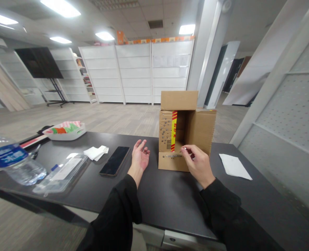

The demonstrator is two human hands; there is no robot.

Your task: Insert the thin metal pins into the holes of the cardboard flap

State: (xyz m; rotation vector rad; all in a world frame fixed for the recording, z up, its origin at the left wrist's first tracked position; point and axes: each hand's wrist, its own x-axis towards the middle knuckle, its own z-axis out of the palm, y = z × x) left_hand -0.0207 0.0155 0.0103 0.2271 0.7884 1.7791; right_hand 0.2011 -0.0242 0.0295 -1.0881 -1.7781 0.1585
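Note:
An upright cardboard box (204, 132) stands on the dark table with its flaps folded out and its opening facing me. Small grey round studs dot its left flap (165, 134), and more of them form a row along the bottom flap (174, 164). My right hand (198, 165) is pinched at the lower edge of the opening, above the right end of that row. A tiny pale thing shows at its fingertips, too small to name. Palm up, my left hand (140, 155) rests just left of the box, its fingers loosely curled and apart, holding nothing.
Left of my hand lie a black phone (115, 161), folded white tissue (96, 152) and a clear plastic case (65, 172). A water bottle (13, 158) and a white basket (65, 132) are farther left. White paper (235, 166) lies right of the box.

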